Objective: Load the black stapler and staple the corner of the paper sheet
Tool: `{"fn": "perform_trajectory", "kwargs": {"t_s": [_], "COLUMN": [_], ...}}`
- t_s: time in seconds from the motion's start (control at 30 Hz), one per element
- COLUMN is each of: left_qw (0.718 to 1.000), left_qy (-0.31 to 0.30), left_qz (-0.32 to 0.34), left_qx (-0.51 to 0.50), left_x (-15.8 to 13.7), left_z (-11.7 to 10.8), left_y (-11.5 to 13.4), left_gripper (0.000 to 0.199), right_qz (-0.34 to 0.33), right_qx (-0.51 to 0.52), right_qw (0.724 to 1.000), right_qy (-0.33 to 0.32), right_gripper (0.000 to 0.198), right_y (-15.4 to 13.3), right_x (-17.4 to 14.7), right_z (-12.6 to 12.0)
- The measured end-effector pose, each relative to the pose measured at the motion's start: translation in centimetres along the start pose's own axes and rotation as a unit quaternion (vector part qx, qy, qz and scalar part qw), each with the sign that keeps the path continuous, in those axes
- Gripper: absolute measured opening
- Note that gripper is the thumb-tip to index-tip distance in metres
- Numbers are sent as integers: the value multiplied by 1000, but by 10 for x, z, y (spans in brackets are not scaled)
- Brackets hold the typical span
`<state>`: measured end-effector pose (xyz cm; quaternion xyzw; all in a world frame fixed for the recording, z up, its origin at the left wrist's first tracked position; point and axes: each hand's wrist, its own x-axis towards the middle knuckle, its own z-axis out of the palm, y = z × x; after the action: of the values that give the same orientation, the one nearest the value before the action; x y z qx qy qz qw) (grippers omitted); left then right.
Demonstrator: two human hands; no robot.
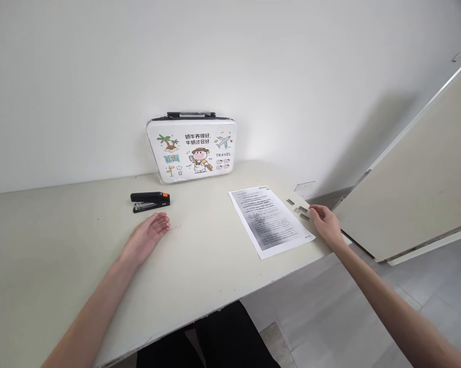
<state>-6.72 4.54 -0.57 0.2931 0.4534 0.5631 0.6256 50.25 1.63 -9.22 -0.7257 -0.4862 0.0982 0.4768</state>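
My left hand [149,236] rests on its side on the table, fingers loosely curled and apart, holding nothing. Just beyond it lies a black stapler [149,201] with an orange patch on top and its metal magazine showing. At the right end of the table, my right hand [327,224] has its thumb and fingertips pressed together beside several small grey staple strips [304,217]. What may be between those fingertips is too small to make out. A printed sheet of paper [270,220] lies flat to the left of this hand, with a shadow across it.
A white cartoon-printed case [192,148] with a black handle stands upright against the wall [100,76]. The pale table [199,266] ends at a front edge above my legs [222,337]. A pale panel [414,168] leans at the right over the grey floor [368,306].
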Motion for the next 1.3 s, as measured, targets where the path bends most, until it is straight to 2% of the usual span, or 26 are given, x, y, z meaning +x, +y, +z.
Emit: {"fn": "perform_trajectory", "kwargs": {"t_s": [0.13,0.2,0.27,0.33,0.43,0.53,0.67,0.8,0.93,1.03,1.13,1.23,1.3], "left_qw": [1000,1000,997,989,967,949,938,928,906,884,850,782,739], "left_qy": [1,-3,-26,-54,-71,-72,-78,-87,-95,-95,-65,-54,-63], "left_qz": [3,11,34,67,106,122,135,140,154,169,225,293,314], "left_qx": [8,22,58,119,220,282,311,334,382,425,473,547,593], "left_x": [1,1,-1,-3,-7,-8,-7,-5,-6,-7,-7,-3,0], "left_z": [0,0,0,1,4,6,4,0,-1,0,0,-3,-9], "left_y": [-1,-2,-5,-9,-13,-14,-14,-16,-16,-18,-24,-30,-32], "left_gripper": [20,17,15,20,31,40,45,45,48,51,52,52,53], "right_qz": [15,1,-44,-106,-169,-169,-197,-246,-262,-283,-301,-303,-310], "right_qx": [34,29,1,-25,-52,-85,-140,-194,-217,-206,-176,-138,-113], "right_qw": [999,999,998,993,984,981,966,938,926,919,915,917,913], "right_qy": [10,24,38,34,-5,-49,-94,-150,-167,-182,-201,-218,-239], "right_gripper": [45,49,53,48,38,44,54,50,48,46,47,48,48], "right_y": [-8,-18,-30,-40,-51,-54,-53,-54,-62,-80,-111,-152,-179], "right_x": [-24,-40,-56,-71,-87,-93,-96,-100,-111,-129,-158,-196,-221], "right_z": [-5,-6,-6,-5,-2,0,0,0,0,5,20,43,58]}}
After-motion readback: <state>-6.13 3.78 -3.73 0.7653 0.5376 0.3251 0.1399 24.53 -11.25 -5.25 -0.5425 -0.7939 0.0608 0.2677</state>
